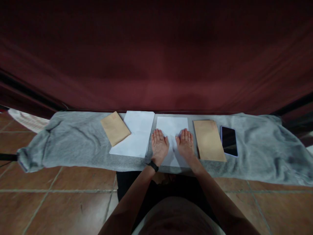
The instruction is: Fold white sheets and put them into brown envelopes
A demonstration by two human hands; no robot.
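A white sheet of paper point(172, 122) lies in front of me on the grey cloth. My left hand point(159, 146) rests flat over its left side, fingers stretched out and thumb pointing inward. On the right side of the same sheet, my right hand point(185, 143) lies flat too, also with straight fingers. Neither hand holds anything. The hands cover parts of both long edges. Just to the right is a brown envelope stack point(209, 140). White paper sheets point(137, 130) with a crease lie to the left, partly under another brown envelope point(115, 128) set at an angle.
A dark-screened phone point(229, 141) in a light purple case lies right of the envelopes. Grey cloth point(73, 140) covers the narrow surface, bunched at both ends. A dark red upright surface point(156, 65) rises directly behind. Tiled floor point(73, 209) shows below.
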